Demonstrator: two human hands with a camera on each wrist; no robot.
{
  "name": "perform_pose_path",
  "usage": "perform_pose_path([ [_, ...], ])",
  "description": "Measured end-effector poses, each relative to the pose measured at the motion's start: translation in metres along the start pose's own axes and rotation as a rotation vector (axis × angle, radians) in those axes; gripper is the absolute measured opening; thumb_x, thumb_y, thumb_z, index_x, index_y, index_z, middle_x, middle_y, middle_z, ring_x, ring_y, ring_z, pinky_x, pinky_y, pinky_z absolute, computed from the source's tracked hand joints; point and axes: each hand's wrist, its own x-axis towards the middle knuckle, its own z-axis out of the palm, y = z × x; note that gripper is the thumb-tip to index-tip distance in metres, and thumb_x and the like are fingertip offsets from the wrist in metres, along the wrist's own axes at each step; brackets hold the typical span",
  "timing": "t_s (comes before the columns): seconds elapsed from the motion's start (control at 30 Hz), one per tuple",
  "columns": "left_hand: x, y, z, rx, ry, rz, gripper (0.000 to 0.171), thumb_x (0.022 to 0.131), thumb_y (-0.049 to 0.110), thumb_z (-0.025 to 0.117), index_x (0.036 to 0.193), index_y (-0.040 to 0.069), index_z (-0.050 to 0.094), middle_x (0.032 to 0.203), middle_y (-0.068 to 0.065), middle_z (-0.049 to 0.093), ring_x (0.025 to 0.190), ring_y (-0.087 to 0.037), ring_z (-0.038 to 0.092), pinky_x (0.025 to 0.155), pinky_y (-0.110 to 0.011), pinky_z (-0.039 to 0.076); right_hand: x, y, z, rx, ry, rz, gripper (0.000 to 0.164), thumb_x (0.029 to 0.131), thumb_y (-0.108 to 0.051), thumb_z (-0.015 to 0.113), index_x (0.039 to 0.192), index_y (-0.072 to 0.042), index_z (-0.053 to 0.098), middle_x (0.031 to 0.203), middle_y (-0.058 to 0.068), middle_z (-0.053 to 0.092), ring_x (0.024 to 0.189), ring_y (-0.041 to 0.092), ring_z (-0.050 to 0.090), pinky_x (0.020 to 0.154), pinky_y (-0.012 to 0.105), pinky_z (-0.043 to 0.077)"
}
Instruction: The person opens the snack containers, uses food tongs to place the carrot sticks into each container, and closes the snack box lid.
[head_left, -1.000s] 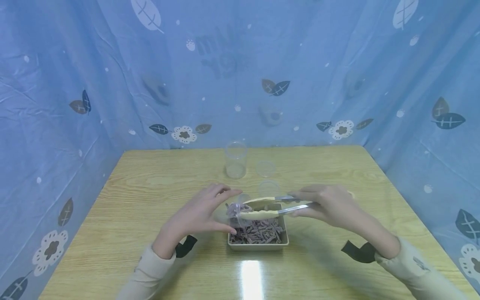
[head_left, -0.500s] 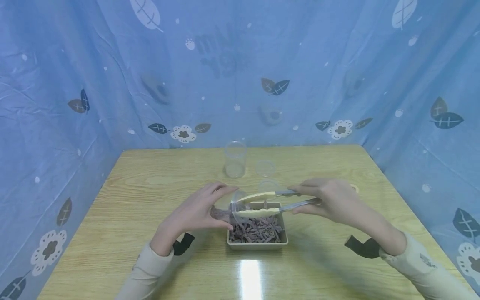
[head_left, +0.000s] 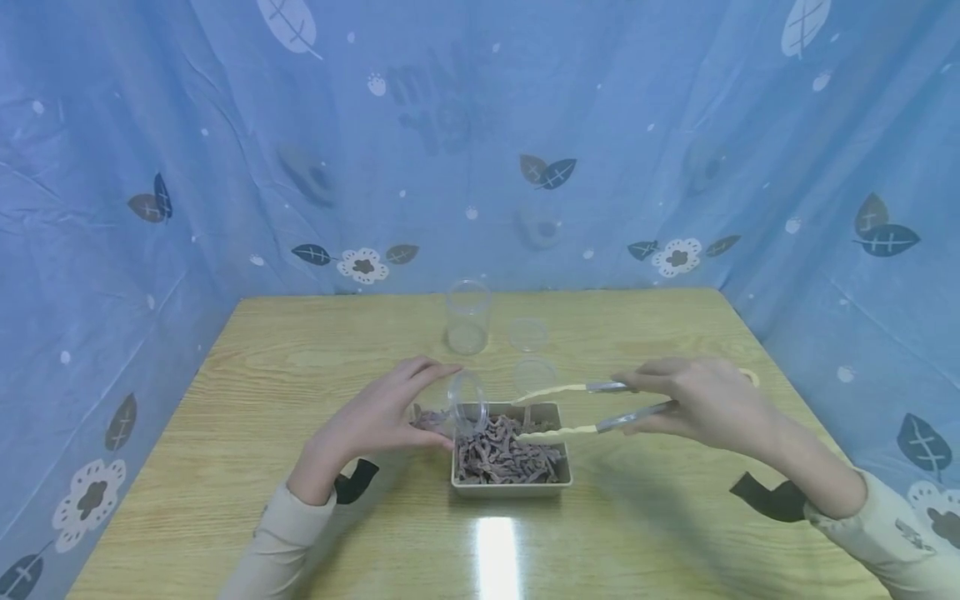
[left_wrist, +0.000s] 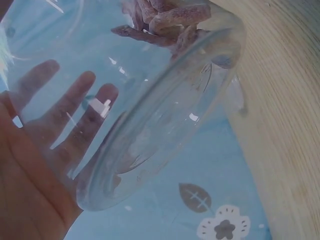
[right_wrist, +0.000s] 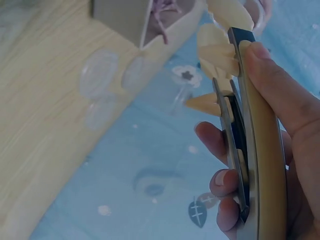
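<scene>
My left hand [head_left: 375, 421] grips a clear plastic jar [left_wrist: 145, 95] from the left, its thumb and fingers spread round the wall. The jar lies tilted, mouth toward the right, over the left side of a beige rectangular tray [head_left: 512, 492]. Several purplish-brown dried strips [left_wrist: 180, 17] rest inside the jar. More such strips [head_left: 506, 458] fill the tray. To the right, my right hand [head_left: 708, 404] holds metal tongs [right_wrist: 265, 150] with cream-coloured tips. The tongs' arms are spread apart over the tray, with nothing between the tips.
A second clear jar [head_left: 468, 321] stands upright behind the tray. Two clear round lids lie to its right, a far lid [head_left: 528, 335] and a nearer lid [head_left: 535, 375]. A patterned blue curtain [head_left: 480, 167] hangs behind the wooden table [head_left: 337, 333].
The tongs have drawn back to the right, out of the jar's mouth, and their arms have spread wider. The strips they brought now lie in the jar. The left hand has shifted slightly left.
</scene>
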Motion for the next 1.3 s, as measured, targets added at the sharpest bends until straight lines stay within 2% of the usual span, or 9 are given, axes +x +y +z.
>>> perform_pose_path([
  [0.17,0.000,0.001,0.000,-0.014,-0.006,0.004,0.092,0.065,0.057,0.074,0.142,0.026,0.035,0.127,0.002,0.050,0.111,-0.012,0.049,0.092,-0.033,0.048,-0.005,0.003,0.002,-0.059,-0.046,-0.001,0.057,0.065,-0.059,0.071,0.107,-0.020,0.070,0.075,-0.017,0.058,0.055,-0.006,0.042,0.040,0.008,0.022],
  [0.3,0.000,0.001,0.000,-0.003,-0.015,0.014,0.091,0.066,0.060,0.072,0.142,0.023,0.036,0.126,0.001,0.050,0.111,-0.012,0.048,0.093,-0.034,0.047,-0.004,0.003,0.004,-0.093,-0.095,-0.011,0.064,0.066,-0.067,0.065,0.109,-0.020,0.070,0.081,-0.013,0.062,0.059,0.000,0.053,0.040,0.009,0.024],
  [0.4,0.001,0.002,0.001,0.000,-0.021,0.018,0.091,0.066,0.060,0.072,0.142,0.023,0.036,0.125,0.001,0.050,0.111,-0.011,0.048,0.093,-0.034,0.047,-0.002,0.003,0.003,-0.112,-0.140,-0.014,0.071,0.065,-0.072,0.061,0.111,-0.018,0.069,0.088,-0.008,0.066,0.068,0.007,0.062,0.042,0.012,0.035],
  [0.5,0.001,0.002,0.002,-0.003,-0.030,0.020,0.091,0.066,0.059,0.072,0.142,0.024,0.036,0.127,0.003,0.049,0.112,-0.011,0.047,0.095,-0.034,0.046,0.004,0.000,0.002,-0.114,-0.212,0.004,0.078,0.065,-0.076,0.056,0.115,-0.017,0.067,0.095,-0.004,0.067,0.079,0.014,0.065,0.054,0.023,0.051],
  [0.57,0.001,0.003,0.002,-0.007,-0.036,0.018,0.091,0.066,0.059,0.072,0.142,0.024,0.036,0.128,0.004,0.048,0.114,-0.011,0.046,0.096,-0.035,0.045,0.008,-0.003,0.001,-0.111,-0.264,0.023,0.082,0.065,-0.079,0.051,0.117,-0.017,0.065,0.100,-0.001,0.068,0.085,0.018,0.066,0.062,0.030,0.055],
  [0.77,0.001,0.005,0.003,-0.023,-0.056,0.009,0.091,0.067,0.059,0.072,0.143,0.026,0.035,0.130,0.004,0.048,0.116,-0.013,0.046,0.097,-0.037,0.044,0.022,-0.014,-0.004,-0.085,-0.411,0.084,0.082,0.065,-0.077,0.053,0.120,-0.017,0.062,0.108,0.004,0.066,0.095,0.025,0.064,0.077,0.041,0.055],
  [1.07,0.001,0.006,0.005,-0.046,-0.073,-0.010,0.092,0.066,0.056,0.075,0.143,0.026,0.035,0.130,0.006,0.046,0.116,-0.013,0.046,0.097,-0.038,0.045,0.036,-0.031,-0.006,-0.078,-0.567,0.127,0.066,0.064,-0.064,0.066,0.111,-0.017,0.063,0.091,-0.003,0.062,0.076,0.014,0.060,0.059,0.031,0.053],
  [1.2,0.001,0.006,0.006,-0.050,-0.073,-0.004,0.092,0.065,0.056,0.075,0.142,0.026,0.035,0.130,0.007,0.046,0.116,-0.012,0.045,0.098,-0.037,0.044,0.039,-0.034,-0.004,-0.050,-0.585,0.122,0.061,0.066,-0.058,0.069,0.106,-0.013,0.064,0.092,0.000,0.064,0.077,0.016,0.061,0.065,0.033,0.055],
  [1.3,0.001,0.007,0.006,-0.052,-0.077,0.003,0.092,0.066,0.056,0.075,0.142,0.025,0.036,0.129,0.006,0.047,0.114,-0.012,0.046,0.097,-0.035,0.045,0.038,-0.033,-0.002,-0.066,-0.563,0.074,0.057,0.067,-0.059,0.067,0.101,-0.013,0.065,0.085,-0.002,0.062,0.069,0.012,0.057,0.060,0.028,0.053],
])
